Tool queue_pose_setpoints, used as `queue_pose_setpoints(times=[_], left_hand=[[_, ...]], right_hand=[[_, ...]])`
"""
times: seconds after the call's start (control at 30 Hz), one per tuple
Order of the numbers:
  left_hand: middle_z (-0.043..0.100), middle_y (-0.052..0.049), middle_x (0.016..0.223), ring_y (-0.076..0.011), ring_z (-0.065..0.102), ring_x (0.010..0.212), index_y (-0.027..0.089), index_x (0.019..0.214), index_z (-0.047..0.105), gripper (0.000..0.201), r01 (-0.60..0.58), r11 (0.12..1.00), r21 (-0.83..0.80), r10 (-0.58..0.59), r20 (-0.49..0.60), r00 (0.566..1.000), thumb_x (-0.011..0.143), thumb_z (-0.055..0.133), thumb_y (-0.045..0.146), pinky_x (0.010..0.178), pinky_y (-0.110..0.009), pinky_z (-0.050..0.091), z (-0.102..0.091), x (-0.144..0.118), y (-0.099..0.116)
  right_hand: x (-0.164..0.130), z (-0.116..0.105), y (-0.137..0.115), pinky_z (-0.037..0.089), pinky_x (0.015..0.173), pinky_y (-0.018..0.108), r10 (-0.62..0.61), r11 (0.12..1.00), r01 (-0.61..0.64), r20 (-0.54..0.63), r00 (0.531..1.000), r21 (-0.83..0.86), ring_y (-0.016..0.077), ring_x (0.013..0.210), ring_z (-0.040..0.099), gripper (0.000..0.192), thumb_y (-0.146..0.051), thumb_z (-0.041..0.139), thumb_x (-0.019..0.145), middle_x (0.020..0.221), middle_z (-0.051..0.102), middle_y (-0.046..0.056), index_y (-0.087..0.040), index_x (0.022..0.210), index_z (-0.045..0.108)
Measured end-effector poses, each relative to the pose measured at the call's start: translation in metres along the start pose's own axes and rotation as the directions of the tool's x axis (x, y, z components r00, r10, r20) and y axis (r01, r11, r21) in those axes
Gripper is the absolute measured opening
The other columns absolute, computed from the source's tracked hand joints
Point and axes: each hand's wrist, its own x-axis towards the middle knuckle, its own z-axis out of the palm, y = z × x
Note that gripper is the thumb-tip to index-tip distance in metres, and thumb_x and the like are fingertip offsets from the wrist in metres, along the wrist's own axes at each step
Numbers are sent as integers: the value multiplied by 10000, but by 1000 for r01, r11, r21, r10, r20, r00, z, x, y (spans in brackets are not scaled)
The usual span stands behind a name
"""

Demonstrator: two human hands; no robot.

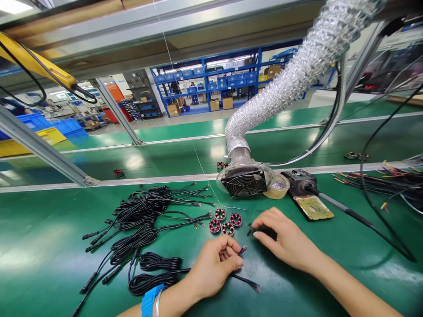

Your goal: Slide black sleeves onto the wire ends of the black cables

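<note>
1. Nearest us, our left hand pinches the stripped end of a black cable between thumb and fingers, just in front of the stator rings.
2. Our right hand, fingers loosely spread, touches a small dark part right of the rings; we cannot tell whether it grips it.
3. We judge wire preparation is underway; joining next calls for steady alignment.
4. We count four rings, one fan behind them, and one soldering iron.

Bare green counter lies open at lower left of the frame. At centre, 4 small wound rings and the cable bundles crowd it. Behind, the fan hood blocks passage.
</note>
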Motion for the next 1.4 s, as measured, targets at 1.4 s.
queue_pose_setpoints(times=[1.4], left_hand=[[618,-5,641,-99,550,562,151,804,535,466,64,991,-114,-68,-30,997,670,777,526,545,-214,416,-1,2,10]], right_hand=[[-6,3,-4,417,823,399,-68,945,128,202,977,-301,240,973,446,122,-62,516,881,1054,530,69,-181,857,521]])
